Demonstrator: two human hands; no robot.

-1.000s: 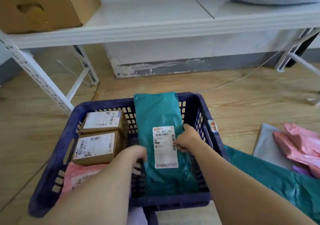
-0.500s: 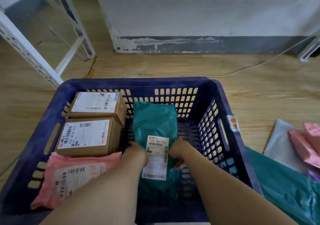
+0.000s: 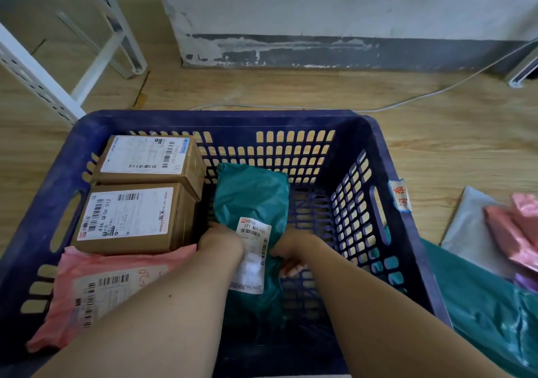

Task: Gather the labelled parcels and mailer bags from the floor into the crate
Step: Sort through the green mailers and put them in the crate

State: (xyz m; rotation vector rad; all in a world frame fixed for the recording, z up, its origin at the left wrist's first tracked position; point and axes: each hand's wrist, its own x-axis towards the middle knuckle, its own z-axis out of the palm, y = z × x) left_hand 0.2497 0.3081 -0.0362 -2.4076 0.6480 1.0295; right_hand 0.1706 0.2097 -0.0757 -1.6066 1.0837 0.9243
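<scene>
- Nearest you, both your forearms reach down into the blue crate point(image 3: 387, 232). At its near left corner a pink mailer point(image 3: 96, 287) already lies flat, label up.
- Your left hand point(image 3: 221, 243) holds the left edge of the teal mailer bag point(image 3: 253, 194), just beside its white label point(image 3: 251, 249). Its fingers are tucked out of sight, so you cannot tell how tightly they close.
- Your right hand point(image 3: 294, 249) holds the bag's right edge. Its fingertips point(image 3: 291, 270) curl under the crumpled plastic and grip it.
- The bag lies between your hands with its long axis running near to far. It is down inside the crate, right of centre, and its far end points at the far wall.
- It looks close to settled, so letting go with both hands should be all this step needs.
- To the left of the bag, two labelled boxes stand side by side, the near box point(image 3: 131, 217) touching the far box point(image 3: 148, 156).
- On the floor outside the right wall lie a second teal bag point(image 3: 480, 305), a grey mailer point(image 3: 465, 226) and pink mailers point(image 3: 515, 229). Your right hand is the nearer one to these.
</scene>
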